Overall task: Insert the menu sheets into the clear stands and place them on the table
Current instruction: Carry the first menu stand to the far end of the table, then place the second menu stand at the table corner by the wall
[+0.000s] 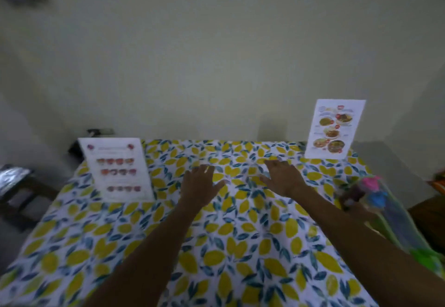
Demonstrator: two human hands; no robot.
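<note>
Two menu sheets stand upright in clear stands on the lemon-print tablecloth [240, 246]. The left menu stand [118, 170] shows rows of small red items and sits near the table's left edge. The right menu stand [333, 129] shows dishes of food and sits at the far right corner. Between them, my left hand [199, 186] and my right hand [283, 177] reach out flat over the cloth, palms down, fingers spread, holding nothing.
A bunch of wrapped artificial flowers [375, 198] in pink, blue and green lies along the table's right edge. A dark chair or stool [14, 181] stands left of the table. A plain wall rises just behind the far edge.
</note>
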